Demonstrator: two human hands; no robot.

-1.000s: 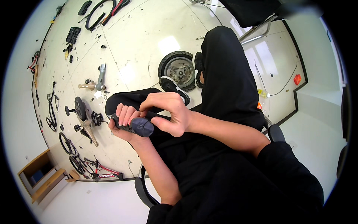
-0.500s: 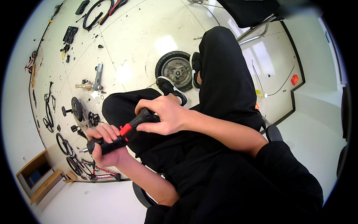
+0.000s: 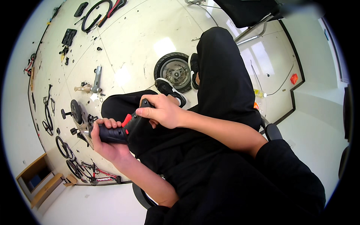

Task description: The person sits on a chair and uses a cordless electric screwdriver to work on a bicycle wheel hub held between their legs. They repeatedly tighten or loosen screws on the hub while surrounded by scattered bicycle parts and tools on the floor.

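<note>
A black cordless screwdriver (image 3: pixel 138 126) with a red trigger and a short metal bit at its front is held between my two hands above my lap. My left hand (image 3: pixel 108 147) is closed around its barrel, thumb along the near side and fingertips over the top. My right hand (image 3: pixel 165 111) grips the end of the handle, with the thumb lying across it. The bit points left, and the handle stands at an angle to the barrel. Behind the bit lie a small wheel (image 3: pixel 76 111) and pedal parts on the floor.
A tyred wheel (image 3: pixel 175 72) lies by my shoes. A grey metal bracket (image 3: pixel 97 80) is farther left, with several bike frames and small parts beyond. At the back are a black toolbox (image 3: pixel 69 37) and a tyre (image 3: pixel 96 16). A black chair (image 3: pixel 247 13) stands at the far right.
The screwdriver has turned so that its barrel lies more level, with the bit higher. Its handle now makes a sharper angle with the barrel. My right thumb has shifted onto the handle's end.
</note>
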